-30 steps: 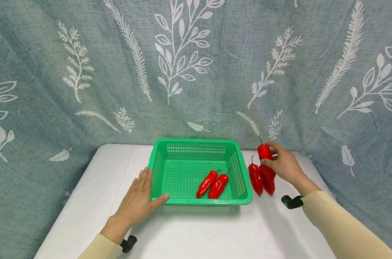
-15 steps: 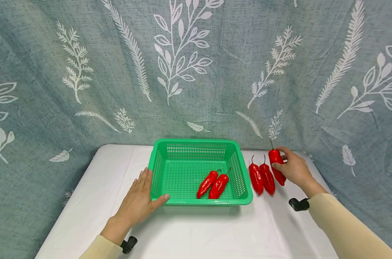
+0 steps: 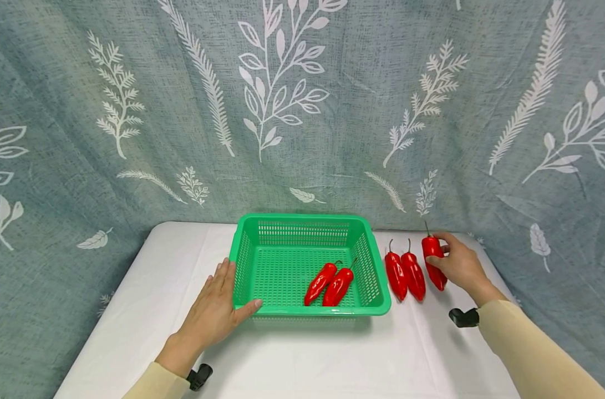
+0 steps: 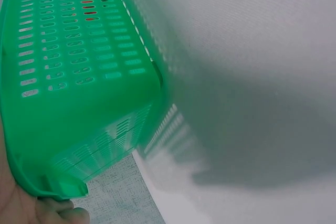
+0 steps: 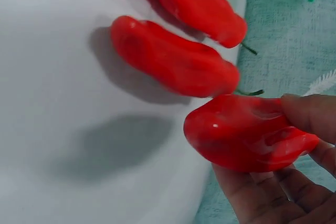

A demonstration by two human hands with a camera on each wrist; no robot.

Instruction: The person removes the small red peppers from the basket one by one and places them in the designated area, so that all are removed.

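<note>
My right hand (image 3: 459,266) pinches a shiny red chili pepper (image 3: 433,252) between thumb and fingers, stem upward. In the right wrist view, the held pepper (image 5: 231,135) hangs over the white tabletop, with a shadow apart from it. Left of it, two more red peppers lie side by side, one nearer (image 3: 413,277) and one beside the basket (image 3: 395,277). A green plastic basket (image 3: 312,311) holds two red peppers, one on the left (image 3: 320,284) and one on the right (image 3: 338,287). My left hand (image 3: 209,310) rests along the basket's left side, fingers straight, thumb over the front rim.
The white-covered table (image 3: 302,360) extends in front of the basket. A grey-green curtain (image 3: 332,166) with white leaf prints hangs behind and around the table. Small black devices sit at both wrists, left (image 3: 199,377) and right (image 3: 464,317).
My right hand has carried the pepper rightward and lower, away from the two peppers on the table. The left hand and basket stay in place.
</note>
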